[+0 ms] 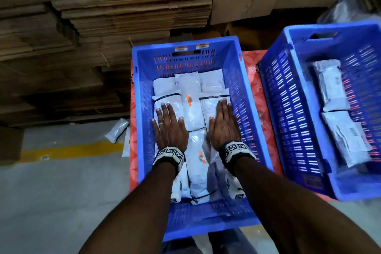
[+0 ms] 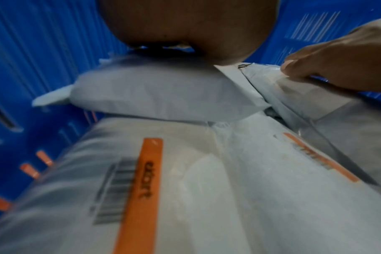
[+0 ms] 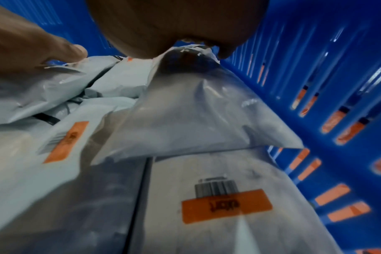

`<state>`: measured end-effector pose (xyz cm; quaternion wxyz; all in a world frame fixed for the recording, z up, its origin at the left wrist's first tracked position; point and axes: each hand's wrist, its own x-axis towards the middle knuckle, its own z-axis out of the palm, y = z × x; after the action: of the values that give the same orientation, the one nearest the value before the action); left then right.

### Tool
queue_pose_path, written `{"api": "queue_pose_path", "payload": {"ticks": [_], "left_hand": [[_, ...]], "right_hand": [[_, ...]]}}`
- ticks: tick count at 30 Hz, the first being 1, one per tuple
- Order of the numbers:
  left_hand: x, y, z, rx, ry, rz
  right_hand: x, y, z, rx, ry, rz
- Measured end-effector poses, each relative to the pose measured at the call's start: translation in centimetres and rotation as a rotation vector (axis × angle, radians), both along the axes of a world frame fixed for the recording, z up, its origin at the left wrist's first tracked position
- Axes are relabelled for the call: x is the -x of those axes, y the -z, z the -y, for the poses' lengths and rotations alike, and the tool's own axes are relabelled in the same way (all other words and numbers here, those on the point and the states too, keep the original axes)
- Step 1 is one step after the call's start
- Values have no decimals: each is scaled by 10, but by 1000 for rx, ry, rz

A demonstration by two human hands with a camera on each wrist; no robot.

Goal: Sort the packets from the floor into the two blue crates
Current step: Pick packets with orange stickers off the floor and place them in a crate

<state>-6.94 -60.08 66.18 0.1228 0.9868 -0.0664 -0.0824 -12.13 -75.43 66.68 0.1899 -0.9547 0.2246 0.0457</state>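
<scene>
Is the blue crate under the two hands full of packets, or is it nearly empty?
Fairly full: packets cover nearly the whole floor of the blue crate, though they lie well below its rim.

Packets (image 1: pixel 190 109) fill the near crate (image 1: pixel 142 88); a second crate (image 1: pixel 288 33) stands right of it.

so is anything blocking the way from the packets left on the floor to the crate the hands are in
Nothing solid that shows. The loose packets lie on the floor just left of the near crate, whose top is open. Only the left hand and right hand, pressing flat on packets inside, occupy it.
</scene>
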Motion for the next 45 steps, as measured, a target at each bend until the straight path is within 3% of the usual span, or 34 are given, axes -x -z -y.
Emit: {"api": "queue_pose_path", "payload": {"ticks": [8,23,36,45], "left_hand": [[5,23,2,-21,-1,46],[2,34,3,-51,16,62],[19,-11,10,20,-36,23],[28,24,5,-16,-55,-3]], "right_hand": [[3,30,-2,37,9,32],[7,40,-4,50,29,87],[14,15,-8,29,54,5],[19,34,-11,-25,107,-4]]}}
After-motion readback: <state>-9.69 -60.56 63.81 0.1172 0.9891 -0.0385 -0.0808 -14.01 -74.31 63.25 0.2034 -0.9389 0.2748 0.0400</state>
